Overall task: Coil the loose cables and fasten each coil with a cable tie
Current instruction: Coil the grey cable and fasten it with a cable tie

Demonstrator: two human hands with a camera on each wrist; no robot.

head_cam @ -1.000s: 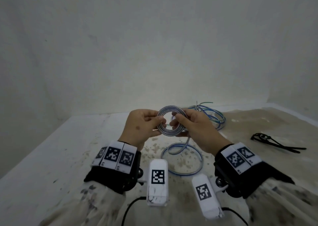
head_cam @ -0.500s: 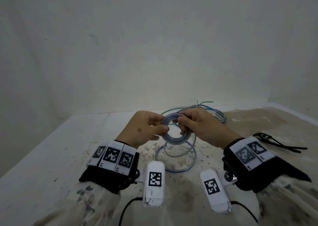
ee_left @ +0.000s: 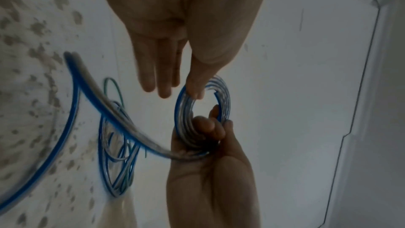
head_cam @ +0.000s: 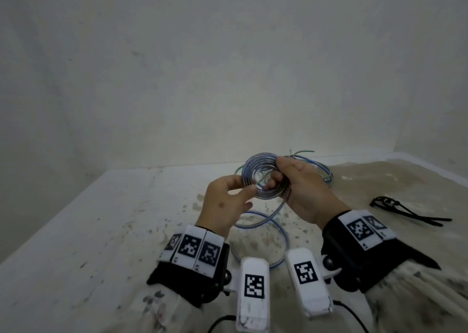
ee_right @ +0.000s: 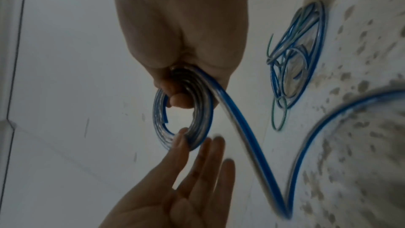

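Observation:
A small coil of clear cable with a blue stripe [head_cam: 253, 166] is held up above the table. My right hand [head_cam: 276, 178] grips its right side, thumb outside and fingers through the centre; the right wrist view shows that grip [ee_right: 181, 96]. My left hand [head_cam: 249, 187] pinches the lower left rim between thumb and index, the other fingers straight [ee_left: 157, 79]. The cable's loose tail [head_cam: 266, 221] drops from the coil into a wide loop on the table. A bundle of black cable ties [head_cam: 405, 211] lies at the right.
A second loose bundle of blue, grey and green wires [head_cam: 325, 174] lies on the table behind my right hand. The table [head_cam: 101, 231] is white and stained, with walls close behind and to the right.
My right hand has turned the coil and lifted it slightly. My left hand has slid down to the coil's lower left rim. The loose loop on the table has shifted nearer.

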